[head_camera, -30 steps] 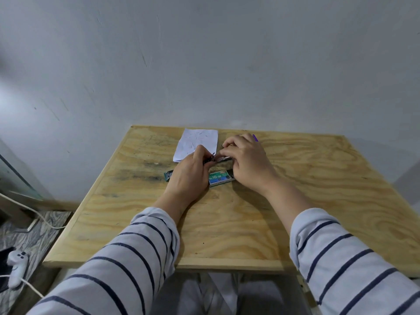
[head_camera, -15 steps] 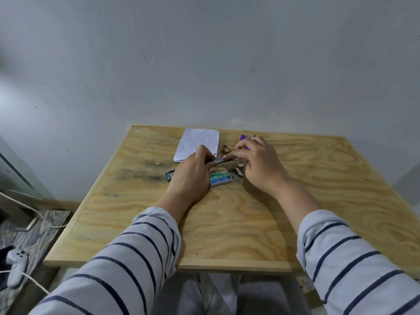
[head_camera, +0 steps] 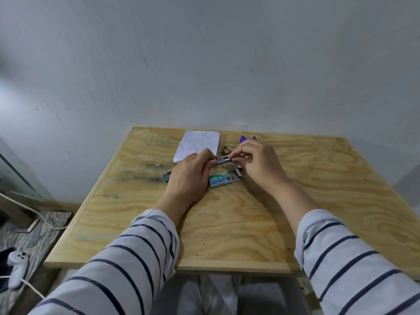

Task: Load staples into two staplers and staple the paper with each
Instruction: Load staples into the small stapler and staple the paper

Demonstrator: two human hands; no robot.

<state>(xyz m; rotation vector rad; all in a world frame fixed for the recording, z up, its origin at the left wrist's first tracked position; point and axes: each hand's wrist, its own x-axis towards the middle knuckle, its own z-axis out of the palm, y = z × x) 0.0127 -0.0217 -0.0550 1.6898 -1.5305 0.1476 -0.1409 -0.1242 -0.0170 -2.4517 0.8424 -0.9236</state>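
Both hands meet over the middle of the wooden table (head_camera: 238, 223). My left hand (head_camera: 189, 176) grips one end of a small metal stapler (head_camera: 221, 160), held just above the table. My right hand (head_camera: 259, 163) pinches the stapler's other end with fingertips and thumb. An open green box of staples (head_camera: 225, 178) lies on the table just below the stapler, between my hands. A purple stapler (head_camera: 243, 139) peeks out behind my right hand, mostly hidden. A white sheet of paper (head_camera: 197, 144) lies at the back of the table.
A second green staple box (head_camera: 167, 176) shows at the left of my left hand, partly covered by it. A white controller (head_camera: 17, 267) with a cable lies on the floor at the lower left. The wall stands right behind the table.
My right hand has shifted to the right along the metal stapler, uncovering the green box's open end and more of the purple stapler. My left hand has kept its grip.
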